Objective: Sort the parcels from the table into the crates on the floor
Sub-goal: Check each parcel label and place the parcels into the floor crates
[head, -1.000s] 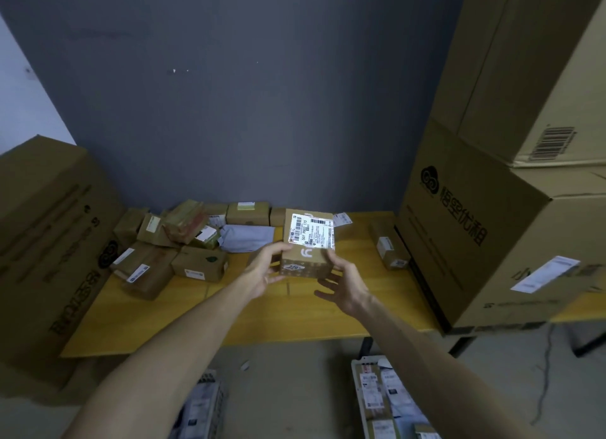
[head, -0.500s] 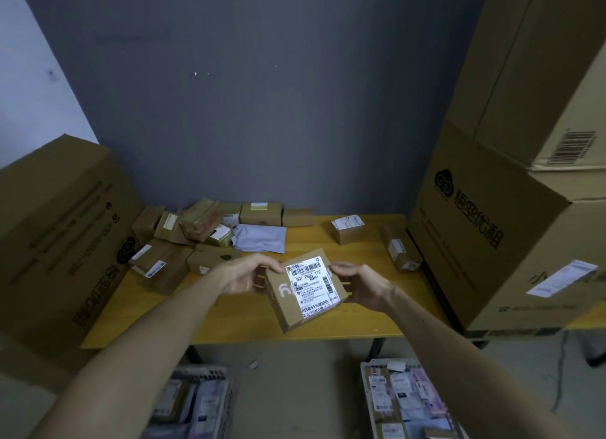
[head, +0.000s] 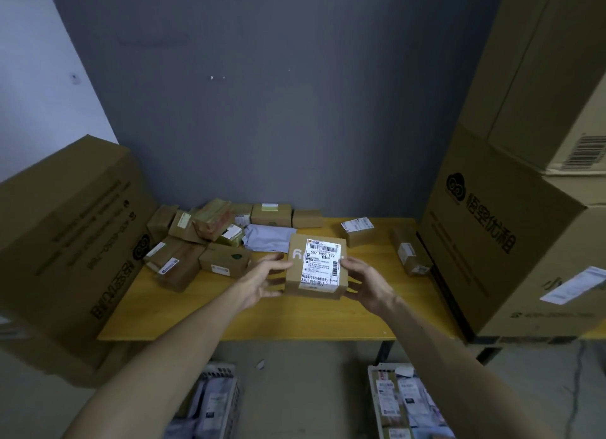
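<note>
Fingers (head: pixel 277 268) of the left hand (head: pixel 259 283) and right hand (head: pixel 369 286) curl loosely round opposite sides of a parcel (head: pixel 316 268). It is held between them above the worktop (head: pixel 196 314), label up; other parcels (head: pixel 224 260) lie behind.

I'm looking into a parcel storeroom.
Tall stacked cartons (head: pixel 511 242) flank a yellow table (head: pixel 295 320) heaped with labelled parcels (head: pixel 226 261); crates (head: pixel 373 396) of packets stand on the concrete floor (head: pixel 295 389), bare grey wall (head: pixel 278 110) behind.

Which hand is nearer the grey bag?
Left. The left hand is just in front of the grey bag; the right hand is across the held box.
</note>
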